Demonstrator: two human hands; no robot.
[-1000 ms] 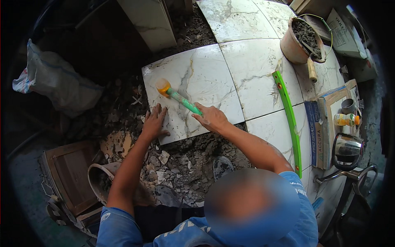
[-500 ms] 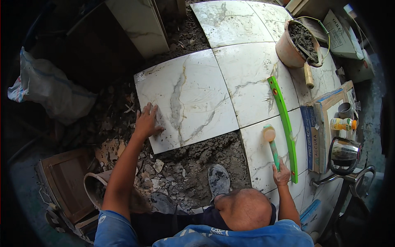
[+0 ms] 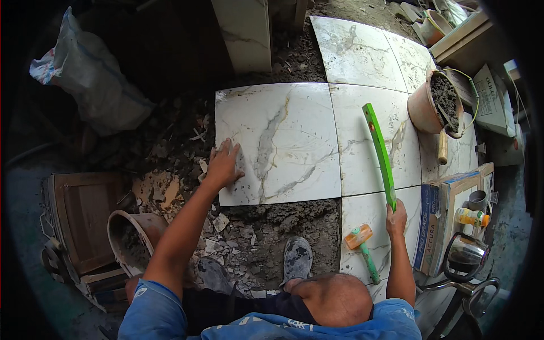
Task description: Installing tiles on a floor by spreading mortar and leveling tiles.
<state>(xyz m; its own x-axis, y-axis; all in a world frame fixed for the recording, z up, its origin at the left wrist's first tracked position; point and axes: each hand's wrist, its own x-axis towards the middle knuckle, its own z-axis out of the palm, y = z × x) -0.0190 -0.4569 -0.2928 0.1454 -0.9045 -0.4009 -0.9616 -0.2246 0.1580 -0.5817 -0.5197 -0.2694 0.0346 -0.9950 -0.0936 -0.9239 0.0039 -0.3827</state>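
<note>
My left hand (image 3: 225, 165) rests with spread fingers on the left edge of a white marbled tile (image 3: 300, 136). This tile borders the laid tiles on its right; along its near edge, rough wet mortar (image 3: 283, 226) shows. In my right hand (image 3: 396, 217) is the near end of a long green spirit level (image 3: 379, 150), its far end pointing away over the tiles. A mallet (image 3: 359, 237) with an orange-and-white head and a green handle lies on the tile just left of my right forearm.
A bucket of mortar (image 3: 422, 107) with a wooden-handled trowel (image 3: 442, 148) stands on the far right tiles. Tile boxes (image 3: 430, 226) bear a cup, a bottle and a kettle (image 3: 466, 254). At left are a tipped bucket (image 3: 148, 229), rubble (image 3: 218, 246) and a white sack (image 3: 99, 85).
My right hand has let go of the mallet, which now lies on the tile, and has taken hold of the green spirit level. My left hand stays on the tile. The view has shifted.
</note>
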